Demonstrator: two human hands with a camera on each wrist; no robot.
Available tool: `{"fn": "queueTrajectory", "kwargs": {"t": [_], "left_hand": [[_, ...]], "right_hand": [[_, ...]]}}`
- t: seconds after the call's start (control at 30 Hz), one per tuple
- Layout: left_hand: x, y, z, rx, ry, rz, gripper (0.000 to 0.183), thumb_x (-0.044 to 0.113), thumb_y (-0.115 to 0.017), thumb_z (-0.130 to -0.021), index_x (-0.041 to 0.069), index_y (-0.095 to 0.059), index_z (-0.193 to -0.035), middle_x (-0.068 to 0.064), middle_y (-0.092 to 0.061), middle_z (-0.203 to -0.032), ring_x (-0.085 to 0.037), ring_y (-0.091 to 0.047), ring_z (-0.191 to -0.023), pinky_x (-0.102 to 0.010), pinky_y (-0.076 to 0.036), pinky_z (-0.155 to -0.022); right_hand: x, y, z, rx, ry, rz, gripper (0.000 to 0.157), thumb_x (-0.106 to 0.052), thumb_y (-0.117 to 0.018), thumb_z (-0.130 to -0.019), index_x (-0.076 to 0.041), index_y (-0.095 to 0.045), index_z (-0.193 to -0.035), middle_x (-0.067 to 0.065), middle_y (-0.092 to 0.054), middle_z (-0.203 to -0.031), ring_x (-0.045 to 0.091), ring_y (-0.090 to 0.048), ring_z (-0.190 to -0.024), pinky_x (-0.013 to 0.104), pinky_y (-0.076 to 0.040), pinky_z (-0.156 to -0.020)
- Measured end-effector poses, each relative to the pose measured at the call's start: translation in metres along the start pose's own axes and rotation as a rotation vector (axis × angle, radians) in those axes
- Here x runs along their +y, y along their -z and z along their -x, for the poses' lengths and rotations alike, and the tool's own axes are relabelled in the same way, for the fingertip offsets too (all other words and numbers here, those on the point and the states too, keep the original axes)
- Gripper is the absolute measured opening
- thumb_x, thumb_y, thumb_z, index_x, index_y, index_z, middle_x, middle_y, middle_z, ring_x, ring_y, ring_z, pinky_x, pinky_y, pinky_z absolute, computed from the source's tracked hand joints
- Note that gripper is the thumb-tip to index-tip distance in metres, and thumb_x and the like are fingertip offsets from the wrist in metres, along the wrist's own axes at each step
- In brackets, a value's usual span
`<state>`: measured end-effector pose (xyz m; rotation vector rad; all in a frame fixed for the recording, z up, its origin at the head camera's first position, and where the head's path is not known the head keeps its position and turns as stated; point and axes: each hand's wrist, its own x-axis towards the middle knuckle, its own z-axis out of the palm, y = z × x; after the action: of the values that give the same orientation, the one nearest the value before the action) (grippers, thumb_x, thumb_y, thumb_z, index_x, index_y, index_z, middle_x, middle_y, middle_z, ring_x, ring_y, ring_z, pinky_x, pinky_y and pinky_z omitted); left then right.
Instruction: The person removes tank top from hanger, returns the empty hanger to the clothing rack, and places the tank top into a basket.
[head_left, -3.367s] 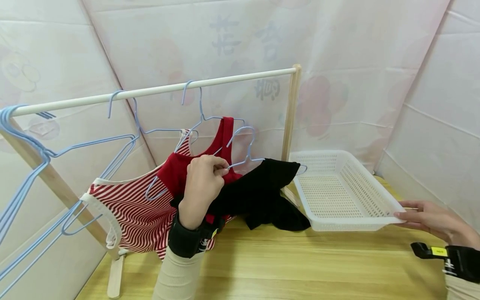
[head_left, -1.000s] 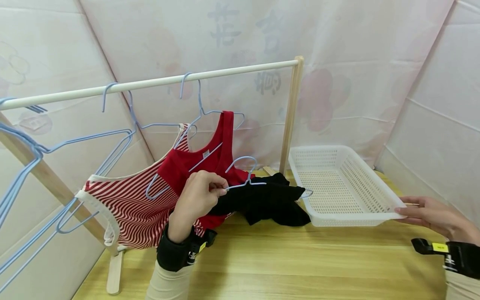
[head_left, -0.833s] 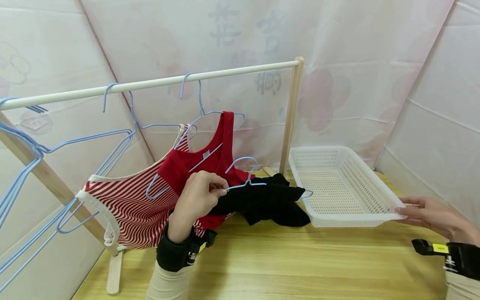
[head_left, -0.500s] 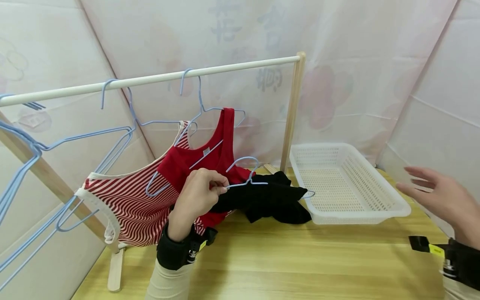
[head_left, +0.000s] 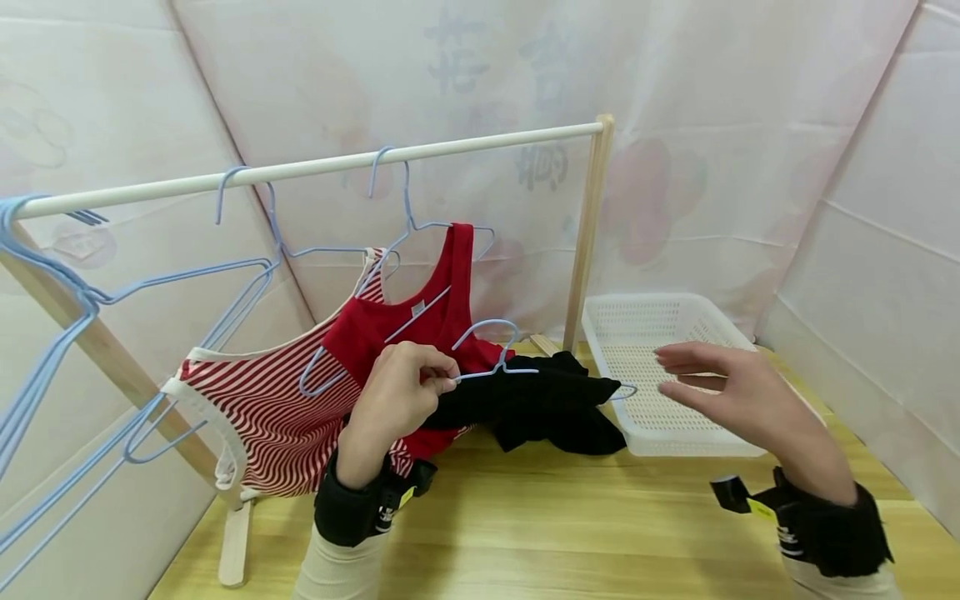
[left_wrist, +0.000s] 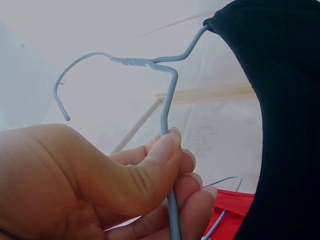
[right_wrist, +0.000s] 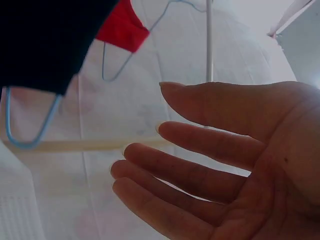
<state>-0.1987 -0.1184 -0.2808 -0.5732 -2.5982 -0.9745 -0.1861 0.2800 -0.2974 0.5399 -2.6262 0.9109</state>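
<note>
My left hand [head_left: 393, 396] pinches one arm of a blue wire clothes hanger [head_left: 505, 358] between thumb and fingers. A black sleeveless garment [head_left: 536, 393] is draped on that hanger, its lower part bunched by the wooden table. Seen from the left wrist, the thumb presses the hanger wire [left_wrist: 170, 97] below its shoulder bend, and the hook points away. My right hand [head_left: 738, 396], fingers spread and slightly bent, hovers in front of a white perforated basket [head_left: 693, 447]. In the right wrist view nothing lies between its fingers, and the hanger's far end [right_wrist: 32, 142] pokes out of the black cloth.
A rack with a white rail [head_left: 315, 168] and wooden posts stands behind. From it hang a red tank top [head_left: 457, 283] and a striped red-and-white top [head_left: 277, 417]. Several bare blue hangers [head_left: 52, 275] cluster at the rail's left end. Fabric walls enclose the table [head_left: 525, 533].
My right hand has let go of the basket's right corner and moved left toward the black garment. Earlier, my left hand lowered the hanger with the garment; it has since stayed nearly still.
</note>
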Motion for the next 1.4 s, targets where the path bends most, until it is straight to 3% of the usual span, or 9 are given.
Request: {"fn": "queueTrajectory", "kwargs": {"t": [0.13,0.23,0.3,0.63,0.83,1.1,1.4], "left_hand": [[0.002,0.0,0.0,-0.002,-0.004,0.0,0.011,0.0,-0.076,-0.088,0.011,-0.081,-0.086,-0.003,-0.076,-0.086,-0.018,-0.057,-0.074,-0.03,-0.049,-0.065],[0.002,-0.001,0.0,-0.008,-0.001,0.0,0.011,0.0,-0.076,-0.088,0.01,-0.081,-0.087,-0.003,-0.076,-0.087,-0.018,-0.058,-0.076,-0.03,-0.05,-0.068],[0.003,-0.002,0.0,-0.012,0.003,0.0,0.012,0.0,-0.076,-0.089,0.011,-0.081,-0.088,-0.003,-0.076,-0.087,-0.018,-0.058,-0.076,-0.03,-0.051,-0.069],[0.001,-0.004,0.001,-0.012,0.001,0.001,0.011,0.0,-0.077,-0.088,0.011,-0.081,-0.088,-0.003,-0.077,-0.087,-0.018,-0.058,-0.075,-0.03,-0.051,-0.067],[0.001,-0.004,0.001,-0.006,-0.015,-0.003,0.014,-0.001,-0.075,-0.089,0.011,-0.081,-0.087,-0.002,-0.076,-0.087,-0.017,-0.058,-0.075,-0.029,-0.051,-0.068],[-0.001,-0.004,0.001,0.014,-0.031,-0.016,0.013,-0.001,-0.077,-0.087,0.012,-0.08,-0.084,0.0,-0.074,-0.083,-0.016,-0.057,-0.073,-0.029,-0.049,-0.066],[-0.002,-0.002,0.0,0.02,-0.04,-0.004,0.013,-0.001,-0.077,-0.086,0.011,-0.081,-0.083,-0.001,-0.074,-0.082,-0.016,-0.056,-0.072,-0.029,-0.048,-0.064]], "right_hand": [[-0.01,-0.013,-0.004,-0.031,0.047,0.008,0.039,-0.019,-0.079,-0.092,-0.008,-0.071,-0.128,0.016,-0.074,-0.123,0.004,-0.072,-0.103,0.011,-0.055,-0.084],[-0.016,-0.021,-0.008,-0.058,0.077,0.008,0.037,-0.018,-0.078,-0.092,-0.008,-0.072,-0.126,0.015,-0.075,-0.122,0.025,-0.074,-0.106,0.023,-0.059,-0.087],[-0.019,-0.027,-0.011,-0.079,0.098,0.004,0.036,-0.017,-0.078,-0.092,-0.006,-0.072,-0.126,0.015,-0.075,-0.123,0.031,-0.073,-0.108,0.032,-0.061,-0.088],[-0.039,-0.052,-0.024,-0.1,0.143,-0.031,0.033,-0.011,-0.079,-0.091,-0.003,-0.073,-0.122,0.017,-0.075,-0.12,0.035,-0.073,-0.109,0.043,-0.06,-0.091],[-0.043,-0.064,-0.028,-0.076,0.162,0.011,0.027,-0.006,-0.078,-0.089,-0.006,-0.077,-0.116,0.012,-0.078,-0.114,0.034,-0.075,-0.104,0.045,-0.06,-0.088],[-0.043,-0.07,-0.028,-0.027,0.202,0.032,0.017,-0.001,-0.081,-0.084,-0.011,-0.082,-0.098,0.0,-0.079,-0.092,0.012,-0.073,-0.081,0.026,-0.06,-0.074],[-0.04,-0.068,-0.029,-0.002,0.195,0.025,0.016,0.0,-0.082,-0.082,-0.011,-0.083,-0.094,0.001,-0.08,-0.087,0.011,-0.072,-0.075,0.023,-0.057,-0.066]]}}
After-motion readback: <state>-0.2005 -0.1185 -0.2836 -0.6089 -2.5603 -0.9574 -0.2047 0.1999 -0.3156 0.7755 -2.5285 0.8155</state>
